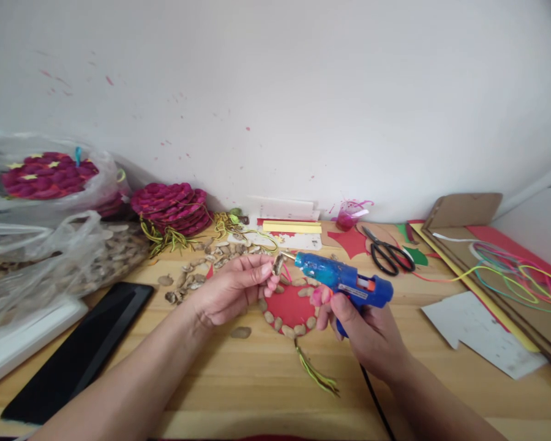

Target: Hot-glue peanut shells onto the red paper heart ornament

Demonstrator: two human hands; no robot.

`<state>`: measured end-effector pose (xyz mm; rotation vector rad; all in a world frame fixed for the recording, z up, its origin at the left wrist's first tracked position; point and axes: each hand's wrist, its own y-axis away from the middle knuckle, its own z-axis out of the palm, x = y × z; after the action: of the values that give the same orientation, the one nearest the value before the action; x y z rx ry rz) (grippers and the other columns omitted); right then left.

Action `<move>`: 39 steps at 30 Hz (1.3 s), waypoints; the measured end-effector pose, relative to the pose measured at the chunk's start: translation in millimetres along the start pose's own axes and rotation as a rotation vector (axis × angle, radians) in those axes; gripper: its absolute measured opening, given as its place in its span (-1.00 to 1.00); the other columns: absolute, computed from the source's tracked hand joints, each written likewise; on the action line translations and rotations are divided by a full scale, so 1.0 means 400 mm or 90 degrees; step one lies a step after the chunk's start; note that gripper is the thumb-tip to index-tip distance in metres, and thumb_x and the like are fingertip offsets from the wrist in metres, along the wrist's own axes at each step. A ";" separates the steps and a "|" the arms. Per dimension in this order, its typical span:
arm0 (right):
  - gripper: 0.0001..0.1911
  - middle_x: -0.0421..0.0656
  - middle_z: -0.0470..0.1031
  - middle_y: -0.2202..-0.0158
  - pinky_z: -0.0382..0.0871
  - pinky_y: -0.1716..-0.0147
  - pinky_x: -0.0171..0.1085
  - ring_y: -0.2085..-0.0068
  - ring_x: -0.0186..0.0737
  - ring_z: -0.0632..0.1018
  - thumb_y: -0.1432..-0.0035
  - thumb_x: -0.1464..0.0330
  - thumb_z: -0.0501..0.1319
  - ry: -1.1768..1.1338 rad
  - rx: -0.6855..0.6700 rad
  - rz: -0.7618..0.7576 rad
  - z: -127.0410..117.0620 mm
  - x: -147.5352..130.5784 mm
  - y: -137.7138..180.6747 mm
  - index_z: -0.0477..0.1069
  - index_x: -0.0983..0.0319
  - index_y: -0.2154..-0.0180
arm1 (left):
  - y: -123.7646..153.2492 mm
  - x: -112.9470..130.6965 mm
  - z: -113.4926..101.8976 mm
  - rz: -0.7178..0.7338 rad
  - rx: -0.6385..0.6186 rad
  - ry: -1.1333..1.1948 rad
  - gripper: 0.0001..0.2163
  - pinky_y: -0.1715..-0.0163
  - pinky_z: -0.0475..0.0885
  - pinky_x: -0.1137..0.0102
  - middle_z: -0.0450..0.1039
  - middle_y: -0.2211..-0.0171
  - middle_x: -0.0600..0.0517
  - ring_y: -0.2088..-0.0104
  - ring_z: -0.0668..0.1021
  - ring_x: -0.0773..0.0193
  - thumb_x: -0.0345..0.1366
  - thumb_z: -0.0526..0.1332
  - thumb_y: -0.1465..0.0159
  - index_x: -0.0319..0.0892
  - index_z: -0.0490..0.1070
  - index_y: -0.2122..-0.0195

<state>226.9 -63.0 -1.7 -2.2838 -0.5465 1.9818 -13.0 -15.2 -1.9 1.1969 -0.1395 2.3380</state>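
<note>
My left hand (pixel 239 285) pinches a peanut shell (pixel 278 264) with its hollow side showing. In my right hand (pixel 365 334) is a blue glue gun (pixel 337 275), my fingers wrapped round its handle. Its metal nozzle points left, close to the shell; whether the two touch I cannot tell. Below both hands lies a red round piece (pixel 289 309) edged with peanut shells, partly hidden by my hands. A yellow-green yarn tassel (pixel 314 370) trails from its near edge. One loose peanut shell (pixel 241 332) rests on the table left of it.
More peanut shells (pixel 183 285) lie behind my left hand. A black flat object (pixel 80 349) and plastic bags (pixel 64 245) occupy the left. Magenta braided discs (pixel 172 208) are stacked at the back. Black-handled scissors (pixel 388 254), cardboard (pixel 463 211) and coloured cord (pixel 517 275) lie rightward. The gun's cord (pixel 375 401) runs toward me.
</note>
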 end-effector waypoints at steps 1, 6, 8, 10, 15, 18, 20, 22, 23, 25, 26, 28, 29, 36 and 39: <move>-0.68 -0.10 0.60 0.44 0.32 0.66 -0.36 0.49 -0.23 0.61 -0.40 0.11 0.21 -0.003 0.004 -0.004 0.000 0.000 0.000 0.52 0.22 0.24 | 0.001 0.000 0.000 0.001 -0.003 0.001 -0.75 0.39 0.45 0.55 0.54 0.48 -0.01 0.48 0.53 0.41 -0.25 0.56 -0.10 -0.28 0.56 0.38; -0.66 -0.06 0.62 0.36 0.32 0.66 -0.38 0.51 -0.29 0.59 -0.40 0.11 0.20 -0.015 0.010 -0.010 0.002 -0.008 -0.002 0.51 0.25 0.24 | 0.002 0.001 -0.003 0.006 -0.004 -0.001 -0.75 0.40 0.46 0.55 0.54 0.48 -0.01 0.48 0.53 0.41 -0.25 0.56 -0.10 -0.29 0.57 0.36; -0.67 -0.07 0.61 0.38 0.32 0.66 -0.38 0.53 -0.32 0.57 -0.41 0.12 0.21 -0.015 0.006 -0.011 0.002 -0.011 -0.001 0.50 0.26 0.25 | 0.002 0.000 -0.004 0.009 -0.004 0.001 -0.74 0.40 0.46 0.56 0.54 0.48 -0.01 0.48 0.53 0.41 -0.25 0.56 -0.10 -0.29 0.56 0.37; -0.67 -0.09 0.60 0.41 0.32 0.65 -0.39 0.53 -0.31 0.57 -0.41 0.12 0.21 -0.010 0.003 -0.007 0.001 -0.012 0.000 0.50 0.25 0.25 | 0.001 0.000 -0.003 0.009 -0.008 0.002 -0.74 0.39 0.47 0.56 0.54 0.47 0.00 0.48 0.53 0.42 -0.24 0.56 -0.10 -0.29 0.56 0.38; -0.64 -0.07 0.60 0.42 0.35 0.63 -0.38 0.49 -0.27 0.61 -0.40 0.09 0.20 0.003 0.004 -0.002 -0.001 -0.013 0.000 0.50 0.25 0.26 | 0.001 0.000 -0.003 0.010 -0.010 -0.005 -0.74 0.38 0.47 0.56 0.54 0.47 0.00 0.48 0.53 0.42 -0.23 0.56 -0.10 -0.29 0.57 0.37; -0.64 -0.09 0.59 0.45 0.35 0.63 -0.39 0.48 -0.26 0.61 -0.41 0.09 0.20 0.005 -0.003 -0.002 0.000 -0.014 0.001 0.51 0.25 0.25 | 0.001 0.000 -0.002 0.013 -0.014 -0.003 -0.74 0.38 0.47 0.57 0.54 0.48 0.00 0.48 0.53 0.43 -0.23 0.56 -0.10 -0.29 0.57 0.37; -0.65 -0.09 0.59 0.45 0.34 0.63 -0.40 0.48 -0.27 0.61 -0.41 0.10 0.20 0.006 -0.005 -0.007 0.002 -0.015 0.001 0.51 0.25 0.24 | 0.001 0.000 -0.002 0.015 -0.016 0.000 -0.74 0.38 0.47 0.57 0.54 0.47 0.00 0.48 0.53 0.43 -0.23 0.55 -0.11 -0.29 0.57 0.37; -0.65 -0.09 0.59 0.45 0.33 0.63 -0.40 0.50 -0.29 0.61 -0.41 0.10 0.20 0.008 -0.005 -0.008 0.002 -0.017 0.001 0.51 0.25 0.25 | 0.001 0.000 -0.002 0.016 -0.017 0.001 -0.74 0.38 0.47 0.57 0.54 0.47 0.00 0.48 0.53 0.43 -0.23 0.55 -0.11 -0.29 0.57 0.38; -0.64 -0.09 0.59 0.46 0.33 0.63 -0.41 0.50 -0.29 0.60 -0.41 0.10 0.20 0.009 -0.005 -0.008 0.003 -0.018 0.001 0.51 0.25 0.25 | 0.001 0.000 -0.002 0.016 -0.016 0.000 -0.74 0.38 0.47 0.57 0.54 0.47 0.00 0.48 0.53 0.43 -0.23 0.55 -0.11 -0.29 0.57 0.38; -0.63 -0.09 0.58 0.46 0.32 0.64 -0.41 0.52 -0.31 0.59 -0.41 0.09 0.19 0.010 -0.003 -0.009 0.003 -0.018 -0.001 0.50 0.25 0.26 | 0.001 0.000 -0.003 0.016 -0.013 -0.001 -0.74 0.38 0.47 0.56 0.54 0.47 -0.01 0.48 0.54 0.42 -0.23 0.55 -0.11 -0.29 0.56 0.38; -0.63 -0.08 0.59 0.45 0.32 0.64 -0.41 0.53 -0.32 0.58 -0.41 0.09 0.19 0.011 -0.002 -0.009 0.002 -0.019 -0.002 0.50 0.26 0.27 | 0.001 0.000 -0.003 0.016 -0.011 -0.003 -0.74 0.38 0.47 0.56 0.54 0.48 -0.01 0.48 0.54 0.42 -0.23 0.55 -0.11 -0.29 0.56 0.38; -0.62 -0.07 0.60 0.43 0.33 0.63 -0.41 0.54 -0.35 0.56 -0.40 0.09 0.20 0.010 0.003 -0.010 0.002 -0.018 -0.004 0.49 0.26 0.28 | 0.001 0.000 -0.003 0.014 -0.011 -0.004 -0.74 0.38 0.48 0.56 0.54 0.48 -0.01 0.48 0.54 0.42 -0.23 0.55 -0.11 -0.29 0.56 0.39; -0.62 -0.06 0.60 0.42 0.33 0.63 -0.41 0.55 -0.35 0.55 -0.40 0.08 0.20 0.010 0.005 -0.010 0.002 -0.018 -0.005 0.49 0.26 0.28 | 0.000 0.000 -0.004 0.013 -0.012 -0.005 -0.74 0.38 0.47 0.56 0.54 0.48 -0.01 0.48 0.54 0.42 -0.23 0.55 -0.11 -0.29 0.56 0.39; -0.61 -0.07 0.60 0.45 0.32 0.64 -0.40 0.57 -0.37 0.52 -0.41 0.08 0.19 0.024 0.011 -0.005 0.002 -0.022 -0.002 0.49 0.26 0.30 | 0.003 0.004 0.000 0.013 0.000 0.002 -0.74 0.39 0.48 0.56 0.55 0.48 0.00 0.49 0.54 0.41 -0.24 0.57 -0.08 -0.28 0.56 0.38; -0.60 -0.07 0.60 0.46 0.32 0.64 -0.40 0.58 -0.37 0.51 -0.41 0.07 0.19 0.028 0.013 -0.007 0.002 -0.025 -0.002 0.49 0.26 0.29 | 0.004 0.005 0.002 0.014 0.008 0.002 -0.73 0.40 0.49 0.56 0.55 0.48 0.00 0.49 0.54 0.41 -0.24 0.58 -0.07 -0.27 0.56 0.38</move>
<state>224.8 -65.5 7.8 -2.3012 -0.5310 1.9195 -14.2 -15.9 0.4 1.2039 -0.1374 2.3625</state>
